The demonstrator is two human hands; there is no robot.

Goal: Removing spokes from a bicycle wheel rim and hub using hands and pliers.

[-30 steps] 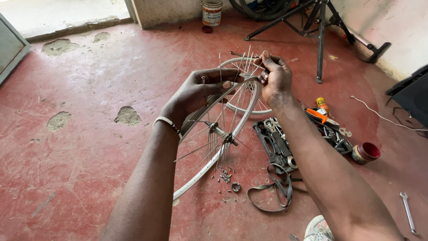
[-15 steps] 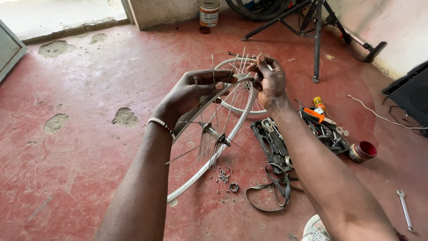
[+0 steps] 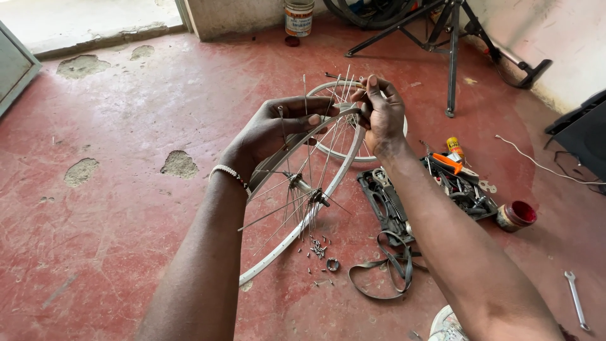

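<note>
Left hand (image 3: 278, 129): wrapped round the silver wheel rim (image 3: 315, 189), gripping its upper arc at centre frame.
Rim: light and stiff by the look; thin loose spokes (image 3: 328, 158) would bend, so the rim is the safer hold.
Right hand (image 3: 382, 113): pinching a spoke end at 12 o'clock.
Tool tray (image 3: 385, 208): black, at 3 o'clock, wrenches inside.
Red tin (image 3: 516, 215): farther right, contents unclear.

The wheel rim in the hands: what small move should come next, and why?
Probably seat the spoke end into the rim. The left hand steadies the rim's top, the right hand pinches a spoke beside it, and several spokes hang loose from the hub.
</note>
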